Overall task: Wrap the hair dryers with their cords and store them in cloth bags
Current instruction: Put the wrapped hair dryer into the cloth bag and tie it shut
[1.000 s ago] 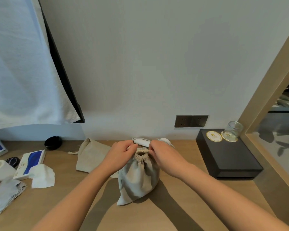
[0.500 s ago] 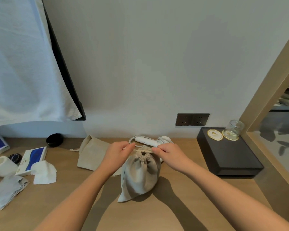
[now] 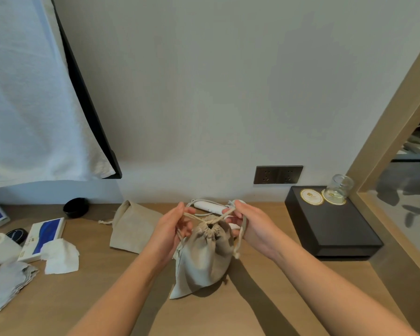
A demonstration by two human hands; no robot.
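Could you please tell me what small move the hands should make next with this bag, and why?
Probably pull the drawstrings outward to close the cloth bag fully: the left hand and right hand each grip a cord, and the gathered mouth shows a small dark gap.

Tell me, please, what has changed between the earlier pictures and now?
The left hand and right hand, pinching the drawstrings, moved apart, pulling the cords out and cinching the mouth of the filled cloth bag nearly shut. The flat cloth bag, white hair dryer and black box stayed put.
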